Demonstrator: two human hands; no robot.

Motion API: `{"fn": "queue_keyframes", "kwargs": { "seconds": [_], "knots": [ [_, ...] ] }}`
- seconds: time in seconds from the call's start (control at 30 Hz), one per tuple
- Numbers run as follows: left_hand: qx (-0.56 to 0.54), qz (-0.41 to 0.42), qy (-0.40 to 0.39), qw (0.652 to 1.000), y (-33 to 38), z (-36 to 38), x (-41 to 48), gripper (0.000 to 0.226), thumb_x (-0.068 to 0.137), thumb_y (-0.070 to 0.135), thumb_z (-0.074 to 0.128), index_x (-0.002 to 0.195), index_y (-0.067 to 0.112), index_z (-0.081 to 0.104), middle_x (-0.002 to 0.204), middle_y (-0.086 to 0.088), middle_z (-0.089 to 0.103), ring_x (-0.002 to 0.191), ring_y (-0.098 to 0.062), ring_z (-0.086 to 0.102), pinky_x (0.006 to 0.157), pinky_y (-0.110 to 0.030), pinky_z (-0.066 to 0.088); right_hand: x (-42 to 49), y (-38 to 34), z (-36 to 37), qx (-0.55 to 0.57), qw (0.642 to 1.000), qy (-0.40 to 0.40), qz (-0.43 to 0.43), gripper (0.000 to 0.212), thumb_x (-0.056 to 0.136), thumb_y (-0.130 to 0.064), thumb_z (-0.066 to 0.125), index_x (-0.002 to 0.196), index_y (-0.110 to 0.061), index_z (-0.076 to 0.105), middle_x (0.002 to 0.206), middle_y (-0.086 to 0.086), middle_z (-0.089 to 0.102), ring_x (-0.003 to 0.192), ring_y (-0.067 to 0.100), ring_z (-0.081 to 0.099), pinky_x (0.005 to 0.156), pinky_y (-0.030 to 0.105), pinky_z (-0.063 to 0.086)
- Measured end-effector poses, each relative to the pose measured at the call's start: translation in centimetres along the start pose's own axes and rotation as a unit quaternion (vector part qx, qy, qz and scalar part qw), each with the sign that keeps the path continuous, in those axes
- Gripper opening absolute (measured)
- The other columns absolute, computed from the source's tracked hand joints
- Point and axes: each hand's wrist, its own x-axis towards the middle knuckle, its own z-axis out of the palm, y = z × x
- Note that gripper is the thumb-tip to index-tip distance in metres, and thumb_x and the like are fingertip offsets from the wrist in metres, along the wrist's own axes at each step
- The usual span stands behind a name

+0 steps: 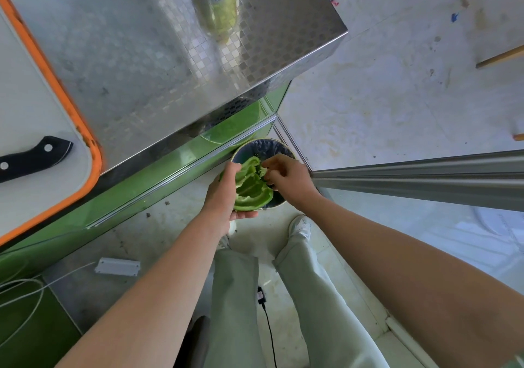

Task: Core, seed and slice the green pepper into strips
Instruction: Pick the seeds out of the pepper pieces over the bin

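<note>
A cut-open green pepper lies cupped in my left hand, its hollow inside facing up, held over a small round bin lined with a dark bag on the floor. My right hand has its fingertips curled into the pepper's inside at its upper right edge, pinching at the pale core part. A black-handled knife rests on the white cutting board with an orange rim on the steel counter at the left.
The steel counter juts out above the bin; a bottle stands on it. A metal rail runs to the right of the bin. My legs and shoes stand just below. A cable and white box lie on the floor.
</note>
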Motion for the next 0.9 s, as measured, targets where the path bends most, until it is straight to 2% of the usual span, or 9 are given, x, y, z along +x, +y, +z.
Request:
{"fn": "queue_keyframes", "kwargs": {
  "seconds": [0.03,0.1,0.17,0.4,0.57,0.7,0.77,0.83,0.9],
  "knots": [
    [0.005,-0.001,-0.010,1.000,0.0,0.1,-0.1,0.046,0.089,0.051,0.045,0.117,0.018,0.061,0.108,-0.014,0.070,0.089,-0.029,0.070,0.059,-0.033,0.055,-0.1,-0.4,0.1,-0.003,1.000,-0.021,-0.010,0.013,0.085,-0.020,0.061,0.098,-0.020,0.064,0.079,-0.003,0.065,0.070,0.015,0.061,0.070,0.036,0.055],
    [0.015,-0.003,-0.026,1.000,0.1,0.2,-0.4,0.046,0.090,0.051,0.043,0.117,0.019,0.062,0.108,-0.014,0.070,0.090,-0.029,0.069,0.059,-0.033,0.055,-0.3,-1.3,0.4,-0.026,0.998,-0.060,-0.017,0.029,0.080,-0.038,0.074,0.093,-0.017,0.059,0.078,-0.004,0.059,0.069,0.011,0.055,0.063,0.026,0.046],
    [0.018,-0.004,-0.033,0.999,0.1,0.3,-0.6,0.046,0.091,0.050,0.042,0.117,0.019,0.063,0.107,-0.013,0.070,0.091,-0.028,0.069,0.059,-0.033,0.055,-0.1,-1.6,0.7,-0.026,0.998,-0.058,0.003,0.038,0.075,-0.044,0.079,0.083,-0.017,0.053,0.076,-0.003,0.055,0.068,0.011,0.051,0.060,0.025,0.041],
    [0.004,-0.018,-0.031,0.999,0.0,-0.2,-1.0,0.049,0.093,0.052,0.039,0.116,0.016,0.064,0.105,-0.014,0.071,0.087,-0.027,0.068,0.054,-0.031,0.053,0.1,-1.5,0.7,-0.011,0.998,-0.062,0.021,0.026,0.078,-0.025,0.080,0.080,-0.016,0.056,0.070,-0.007,0.053,0.063,0.005,0.048,0.054,0.014,0.038],
    [0.001,-0.018,-0.035,0.999,-0.2,-0.1,-1.1,0.048,0.093,0.050,0.040,0.118,0.017,0.062,0.109,-0.012,0.071,0.090,-0.027,0.068,0.055,-0.032,0.054,0.0,-1.7,1.0,0.042,0.996,-0.045,0.067,0.023,0.082,-0.013,0.070,0.071,-0.018,0.050,0.066,-0.003,0.051,0.060,0.011,0.050,0.052,0.019,0.041],
    [0.011,-0.008,-0.035,0.999,-0.2,0.3,-1.2,0.043,0.094,0.048,0.040,0.117,0.019,0.061,0.109,-0.011,0.070,0.093,-0.027,0.069,0.059,-0.033,0.056,-0.1,-1.9,1.6,-0.036,0.998,-0.020,0.048,0.026,0.084,-0.019,0.064,0.069,-0.020,0.043,0.065,-0.003,0.047,0.057,0.011,0.045,0.051,0.020,0.036],
    [0.011,-0.005,-0.024,1.000,-0.3,0.2,-1.0,0.043,0.093,0.049,0.042,0.117,0.019,0.062,0.108,-0.011,0.071,0.091,-0.027,0.069,0.059,-0.033,0.055,-0.2,-2.0,1.4,-0.068,0.997,-0.028,0.027,0.019,0.087,-0.009,0.054,0.073,-0.020,0.049,0.066,-0.004,0.050,0.059,0.011,0.048,0.052,0.019,0.037],
    [-0.010,-0.009,-0.009,1.000,-0.3,-0.2,-0.7,0.046,0.090,0.050,0.045,0.118,0.017,0.062,0.107,-0.013,0.071,0.086,-0.027,0.070,0.057,-0.033,0.055,0.0,-1.5,0.9,-0.033,0.999,-0.001,0.029,0.030,0.084,0.001,0.042,0.078,-0.023,0.059,0.073,-0.004,0.062,0.070,0.018,0.061,0.063,0.028,0.052],
    [-0.032,-0.012,0.001,0.999,-0.3,-0.6,-0.4,0.048,0.089,0.050,0.047,0.118,0.015,0.062,0.107,-0.015,0.070,0.082,-0.027,0.071,0.055,-0.033,0.054,-0.1,-0.7,0.2,0.006,0.998,0.060,0.031,0.034,0.080,0.000,0.041,0.078,-0.026,0.063,0.073,-0.004,0.067,0.075,0.023,0.066,0.074,0.042,0.057]
  ]
}}
